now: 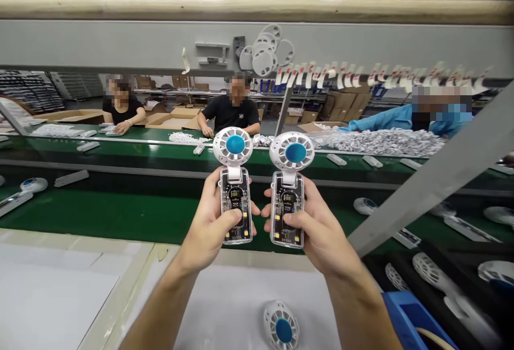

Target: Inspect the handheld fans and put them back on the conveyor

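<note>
My left hand (209, 227) is closed around a small handheld fan (235, 179) with a clear body, a white round head and a blue hub; the thumb presses on its front. My right hand (317, 227) grips a second, matching fan (288, 189) the same way. Both fans stand upright side by side, raised above the near edge of the green conveyor belt (100, 211). Small lit displays show on both bodies. A third fan head (281, 326) lies on the white worktop (60, 286) below my hands.
More fans and white parts lie along the belt. Three people sit across the line behind a heap of white parts (385, 141). A black tray (441, 275) holding fans and a blue bin (409, 318) sit at the right. A grey diagonal bar (433, 179) crosses the right side.
</note>
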The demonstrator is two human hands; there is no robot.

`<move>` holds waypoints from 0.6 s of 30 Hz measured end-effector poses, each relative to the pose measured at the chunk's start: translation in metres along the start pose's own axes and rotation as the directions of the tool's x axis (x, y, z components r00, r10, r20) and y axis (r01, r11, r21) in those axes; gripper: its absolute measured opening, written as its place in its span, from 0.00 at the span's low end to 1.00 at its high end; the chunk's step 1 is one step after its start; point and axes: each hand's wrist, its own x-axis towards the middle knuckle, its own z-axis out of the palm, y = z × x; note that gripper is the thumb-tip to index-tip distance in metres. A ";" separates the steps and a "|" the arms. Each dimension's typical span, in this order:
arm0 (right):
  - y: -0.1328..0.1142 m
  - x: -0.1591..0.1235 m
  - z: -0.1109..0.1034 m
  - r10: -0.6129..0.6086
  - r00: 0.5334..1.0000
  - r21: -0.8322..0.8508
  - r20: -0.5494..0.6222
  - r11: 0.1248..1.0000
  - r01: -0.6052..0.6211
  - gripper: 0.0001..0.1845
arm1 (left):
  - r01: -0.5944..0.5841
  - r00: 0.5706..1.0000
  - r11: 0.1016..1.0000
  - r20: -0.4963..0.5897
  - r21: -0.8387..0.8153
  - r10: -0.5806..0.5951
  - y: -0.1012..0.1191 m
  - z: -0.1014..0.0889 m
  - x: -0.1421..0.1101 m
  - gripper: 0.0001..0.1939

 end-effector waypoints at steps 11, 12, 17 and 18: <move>0.004 0.004 -0.004 -0.056 0.998 0.004 0.009 0.998 0.056 0.34 | 0.000 1.000 0.999 0.012 -0.038 0.001 -0.004 0.006 -0.003 0.32; 0.004 0.004 -0.005 -0.073 0.997 0.019 0.006 0.997 0.073 0.34 | 0.004 1.000 0.999 0.009 -0.041 -0.004 -0.003 0.007 -0.004 0.32; 0.003 0.004 -0.006 -0.059 0.998 0.032 0.037 0.998 0.058 0.35 | 0.039 0.999 0.998 -0.019 -0.058 -0.040 0.004 0.010 -0.002 0.37; 0.002 0.003 -0.007 -0.048 0.998 0.030 0.052 0.998 0.046 0.36 | 0.040 0.999 0.997 -0.023 -0.060 -0.042 0.005 0.010 -0.002 0.39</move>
